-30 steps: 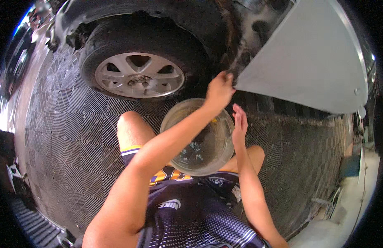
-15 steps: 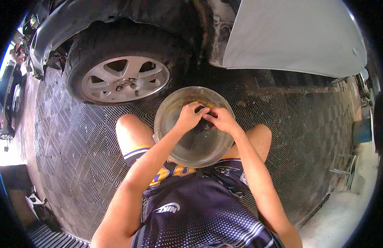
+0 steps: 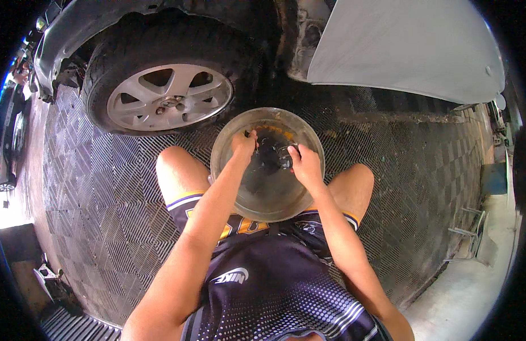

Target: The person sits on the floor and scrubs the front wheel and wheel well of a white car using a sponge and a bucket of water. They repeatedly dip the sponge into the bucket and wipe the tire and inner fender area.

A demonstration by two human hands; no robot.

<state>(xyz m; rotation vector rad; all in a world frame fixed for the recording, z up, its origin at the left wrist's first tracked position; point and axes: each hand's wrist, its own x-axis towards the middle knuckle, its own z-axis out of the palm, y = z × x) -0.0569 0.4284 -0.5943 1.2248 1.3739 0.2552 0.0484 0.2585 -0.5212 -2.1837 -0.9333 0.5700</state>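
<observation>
A round, dull metal basin (image 3: pixel 263 207) rests between my knees, with murky liquid and dark parts lying in it. Over its left side, my left hand (image 3: pixel 244 146) is closed, and a small dark piece (image 3: pixel 249 133) shows at the fingertips. My right hand (image 3: pixel 307 166) is closed at the basin's right side, thumb on top, on a dark shiny part (image 3: pixel 286 161) whose exact kind I cannot make out. Between the two hands lies a blackish mass (image 3: pixel 268 158) in the basin. Yellow marking runs along the far inner wall.
Just beyond the basin stands a car wheel (image 3: pixel 171 102) with a silver rim, under an exposed fender (image 3: pixel 104 31). A pale door panel (image 3: pixel 408 48) hangs at upper right. Patterned mats (image 3: pixel 115 210) cover the floor. A metal-framed chair (image 3: pixel 473 236) is at the right.
My hands, together over the basin's middle before, have moved apart, the left one leftward and the right one slightly rightward. The view has shifted a little.
</observation>
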